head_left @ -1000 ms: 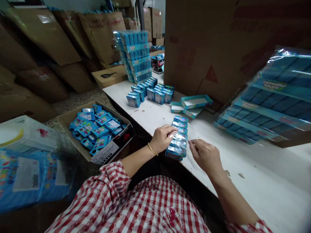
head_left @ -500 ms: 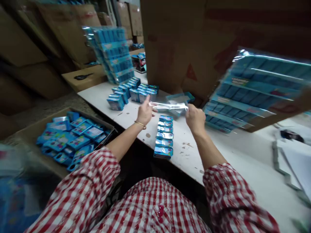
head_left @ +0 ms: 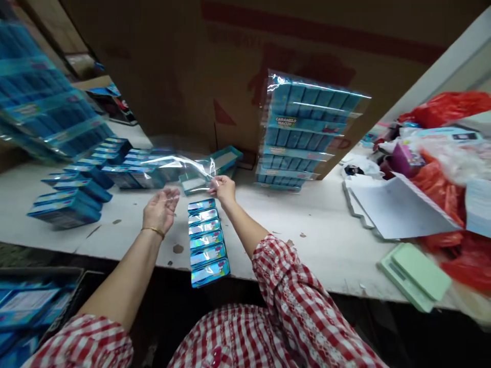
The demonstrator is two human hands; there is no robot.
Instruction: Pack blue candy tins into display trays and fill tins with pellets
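A clear plastic bag [head_left: 187,166] spans the space between my hands above the table. My right hand [head_left: 223,189] pinches its right edge. My left hand [head_left: 161,209], palm turned upward and fingers bent, has the film at its fingertips on the near left side. Below them, several small blue printed boxes [head_left: 207,243] lie in a row running toward the table's front edge. Just beyond the bag rests an open blue tray-like carton [head_left: 226,159], partly seen through the film.
More blue boxes [head_left: 72,204] stand in groups at left. Bagged blue packs [head_left: 303,133] lean on a large cardboard carton [head_left: 172,76]; others [head_left: 42,102] stand far left. Rightward are papers [head_left: 402,207], a pale green scale [head_left: 416,276] and red bags [head_left: 445,110]. A box of blue packs [head_left: 30,306] sits below left.
My view has swung to the right, bringing the scale and red bags in. My hands have come closer together, and the stretched bag now hangs looser and wider.
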